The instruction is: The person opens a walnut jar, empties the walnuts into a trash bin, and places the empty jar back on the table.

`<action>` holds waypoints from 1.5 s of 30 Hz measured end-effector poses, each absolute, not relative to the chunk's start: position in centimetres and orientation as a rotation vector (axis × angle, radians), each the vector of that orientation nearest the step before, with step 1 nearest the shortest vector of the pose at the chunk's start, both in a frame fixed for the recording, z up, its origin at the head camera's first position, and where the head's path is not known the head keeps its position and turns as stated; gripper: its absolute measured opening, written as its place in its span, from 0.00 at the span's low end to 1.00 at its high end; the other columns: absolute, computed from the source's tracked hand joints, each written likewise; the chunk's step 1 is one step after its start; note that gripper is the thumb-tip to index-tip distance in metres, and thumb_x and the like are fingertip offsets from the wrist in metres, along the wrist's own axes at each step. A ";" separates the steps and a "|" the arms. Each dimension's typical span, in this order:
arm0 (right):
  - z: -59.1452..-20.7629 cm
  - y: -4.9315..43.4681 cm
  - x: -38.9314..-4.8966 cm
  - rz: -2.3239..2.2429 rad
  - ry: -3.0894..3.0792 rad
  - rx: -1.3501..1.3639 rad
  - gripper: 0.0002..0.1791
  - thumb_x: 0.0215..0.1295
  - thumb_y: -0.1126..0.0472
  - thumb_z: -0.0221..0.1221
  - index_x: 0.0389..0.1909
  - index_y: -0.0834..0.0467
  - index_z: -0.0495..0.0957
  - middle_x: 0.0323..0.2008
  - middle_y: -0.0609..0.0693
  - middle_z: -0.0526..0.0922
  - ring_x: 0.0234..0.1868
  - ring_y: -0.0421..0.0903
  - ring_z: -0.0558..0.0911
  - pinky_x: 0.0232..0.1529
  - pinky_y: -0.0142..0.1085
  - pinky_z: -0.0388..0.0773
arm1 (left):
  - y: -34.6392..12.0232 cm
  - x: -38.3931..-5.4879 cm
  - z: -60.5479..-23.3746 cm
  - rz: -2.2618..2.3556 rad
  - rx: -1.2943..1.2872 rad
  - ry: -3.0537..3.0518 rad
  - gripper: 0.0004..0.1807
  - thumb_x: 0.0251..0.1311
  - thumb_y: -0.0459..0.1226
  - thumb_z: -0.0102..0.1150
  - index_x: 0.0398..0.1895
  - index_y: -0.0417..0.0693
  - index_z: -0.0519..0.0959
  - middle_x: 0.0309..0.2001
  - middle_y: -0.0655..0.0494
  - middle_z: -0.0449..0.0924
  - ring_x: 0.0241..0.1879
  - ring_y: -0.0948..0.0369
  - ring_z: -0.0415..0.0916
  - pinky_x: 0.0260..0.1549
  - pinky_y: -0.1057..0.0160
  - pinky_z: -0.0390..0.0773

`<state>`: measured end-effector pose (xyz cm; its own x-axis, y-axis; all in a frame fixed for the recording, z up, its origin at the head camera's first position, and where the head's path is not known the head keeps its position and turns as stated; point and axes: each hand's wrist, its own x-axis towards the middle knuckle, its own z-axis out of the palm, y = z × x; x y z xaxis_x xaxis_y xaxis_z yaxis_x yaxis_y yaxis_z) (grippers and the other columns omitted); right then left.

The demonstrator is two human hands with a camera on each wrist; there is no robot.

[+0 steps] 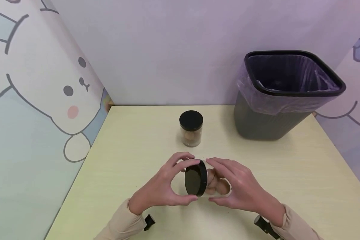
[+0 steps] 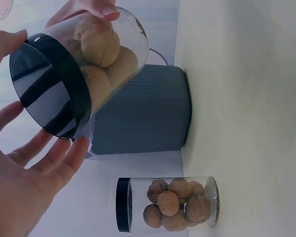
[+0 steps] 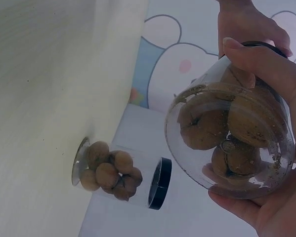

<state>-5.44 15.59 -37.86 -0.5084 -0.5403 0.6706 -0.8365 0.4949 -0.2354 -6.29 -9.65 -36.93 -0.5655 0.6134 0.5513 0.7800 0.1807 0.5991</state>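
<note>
A clear jar (image 3: 232, 143) of walnuts lies tilted on its side between the two hands, above the table. Thumb and fingertips of the left hand (image 1: 163, 185) hold the rim of its black lid (image 2: 49, 86), which faces left. The right hand (image 1: 241, 186) grips the clear body, thumb on one side and fingers on the other, near the base end. Several brown walnuts (image 2: 101, 47) show through the wall. The lid is on the jar; whether it is tight or loose cannot be told. Behind the hands a second lidded jar (image 1: 191, 128) of walnuts stands upright.
At the back right of the pale table (image 1: 132, 140) stands a grey bin (image 1: 262, 123) with a black rim and a thin plastic liner. A plain wall (image 1: 168, 53) closes off the back. Side panels with cartoon prints (image 1: 48, 86) flank the table.
</note>
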 end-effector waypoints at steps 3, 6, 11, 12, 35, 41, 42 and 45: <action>-37.9 15.6 -5.5 0.753 -2.214 1.137 0.56 0.20 0.45 0.79 0.60 0.61 0.72 0.53 0.51 0.78 0.48 0.48 0.80 0.47 0.38 0.75 | -9.6 -6.3 -37.0 -1.372 -1.310 -2.285 0.43 0.41 0.47 0.74 0.64 0.50 0.66 0.57 0.51 0.65 0.53 0.57 0.67 0.39 0.67 0.75; -37.9 15.5 -5.5 0.755 -2.208 1.142 0.56 0.19 0.45 0.79 0.60 0.61 0.72 0.53 0.51 0.78 0.48 0.48 0.80 0.48 0.38 0.75 | -9.5 -6.2 -36.9 -1.379 -1.268 -2.306 0.42 0.42 0.49 0.74 0.63 0.51 0.67 0.56 0.53 0.66 0.50 0.58 0.69 0.36 0.68 0.75; -37.9 15.5 -5.7 0.762 -2.195 1.146 0.56 0.19 0.46 0.79 0.59 0.62 0.73 0.52 0.51 0.78 0.48 0.48 0.80 0.47 0.38 0.75 | -9.4 -6.0 -36.7 -1.372 -1.219 -2.326 0.41 0.44 0.50 0.72 0.63 0.52 0.67 0.54 0.54 0.67 0.46 0.59 0.70 0.35 0.65 0.75; -37.9 15.5 -5.7 0.762 -2.193 1.147 0.57 0.19 0.46 0.79 0.59 0.62 0.73 0.52 0.51 0.78 0.48 0.48 0.80 0.47 0.38 0.75 | -9.4 -5.9 -36.6 -1.366 -1.212 -2.331 0.41 0.45 0.51 0.71 0.63 0.53 0.67 0.55 0.55 0.66 0.46 0.59 0.70 0.36 0.65 0.75; -38.1 15.5 -6.1 0.893 -2.228 1.142 0.56 0.21 0.46 0.79 0.60 0.62 0.72 0.53 0.50 0.77 0.45 0.44 0.80 0.49 0.30 0.72 | -9.9 -6.4 -34.8 -1.129 -1.639 -2.116 0.37 0.43 0.34 0.67 0.62 0.49 0.67 0.67 0.41 0.56 0.66 0.48 0.55 0.59 0.53 0.66; -38.1 15.5 -6.2 0.897 -2.214 1.157 0.56 0.21 0.46 0.80 0.60 0.63 0.72 0.53 0.51 0.77 0.45 0.45 0.80 0.49 0.31 0.73 | -9.8 -6.4 -35.0 -1.113 -1.648 -2.131 0.40 0.37 0.29 0.66 0.62 0.49 0.67 0.67 0.41 0.55 0.67 0.45 0.53 0.61 0.52 0.63; -38.0 15.5 -6.2 0.892 -2.215 1.158 0.56 0.21 0.46 0.80 0.60 0.63 0.72 0.53 0.51 0.77 0.46 0.46 0.80 0.50 0.32 0.72 | -9.8 -6.5 -35.0 -1.114 -1.645 -2.136 0.40 0.38 0.29 0.66 0.62 0.50 0.67 0.67 0.41 0.55 0.67 0.45 0.53 0.62 0.52 0.62; -38.0 15.4 -6.2 0.878 -2.215 1.161 0.56 0.21 0.46 0.80 0.60 0.63 0.72 0.53 0.51 0.77 0.47 0.47 0.79 0.51 0.32 0.72 | -9.8 -6.6 -35.2 -1.123 -1.638 -2.139 0.40 0.38 0.29 0.67 0.62 0.50 0.67 0.66 0.42 0.56 0.67 0.47 0.54 0.61 0.53 0.63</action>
